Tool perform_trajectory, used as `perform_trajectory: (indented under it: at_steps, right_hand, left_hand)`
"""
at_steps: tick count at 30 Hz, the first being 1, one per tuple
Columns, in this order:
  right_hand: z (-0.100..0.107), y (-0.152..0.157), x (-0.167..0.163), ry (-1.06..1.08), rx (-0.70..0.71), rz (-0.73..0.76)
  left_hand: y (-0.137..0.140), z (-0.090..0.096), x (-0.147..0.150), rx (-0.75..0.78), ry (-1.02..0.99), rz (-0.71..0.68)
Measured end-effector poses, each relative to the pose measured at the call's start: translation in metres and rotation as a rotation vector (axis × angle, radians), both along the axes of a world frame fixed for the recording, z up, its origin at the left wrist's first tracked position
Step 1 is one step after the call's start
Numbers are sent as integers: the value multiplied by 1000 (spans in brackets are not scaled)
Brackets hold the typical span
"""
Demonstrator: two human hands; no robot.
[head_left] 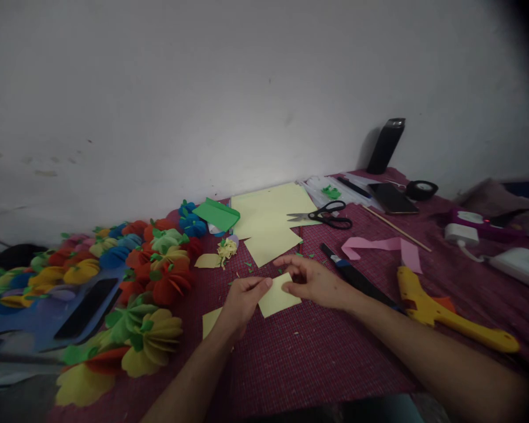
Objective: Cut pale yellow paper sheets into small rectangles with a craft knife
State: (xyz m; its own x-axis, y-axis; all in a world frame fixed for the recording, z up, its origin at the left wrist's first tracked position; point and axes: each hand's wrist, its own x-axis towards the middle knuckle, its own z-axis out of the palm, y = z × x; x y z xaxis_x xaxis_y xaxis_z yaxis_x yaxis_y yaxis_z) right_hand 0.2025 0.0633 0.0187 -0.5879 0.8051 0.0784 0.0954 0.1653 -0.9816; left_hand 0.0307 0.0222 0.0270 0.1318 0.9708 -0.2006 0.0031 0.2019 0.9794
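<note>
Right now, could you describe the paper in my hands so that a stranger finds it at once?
On the dark red cloth, find the large yellow sheet near the wall. Nearer you, your left hand and right hand hold the small yellow paper. The yellow piece to its left lies flat; only this one is held.

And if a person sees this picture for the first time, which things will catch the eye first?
Probably the bright, many-coloured pleated shapes crowded along the left side. Next may come the yellow glue gun, lying at the right on the dark red cloth. In the middle, the left hand and right hand hold a small pale-yellow paper.
</note>
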Motion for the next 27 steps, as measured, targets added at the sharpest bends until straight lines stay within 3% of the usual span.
perform_trajectory:
  at_steps: [3,12,27]
  right_hand:
    - [-3,1,0,2,-13,-3]
    - [0,2,-1,48,-223,-21]
    - [1,1,-1,-24,-95,-45]
  left_hand:
    - [0,-1,0,21,23,-2]
    - [-1,2,2,70,58,5]
    - [-2,0,3,59,116,1]
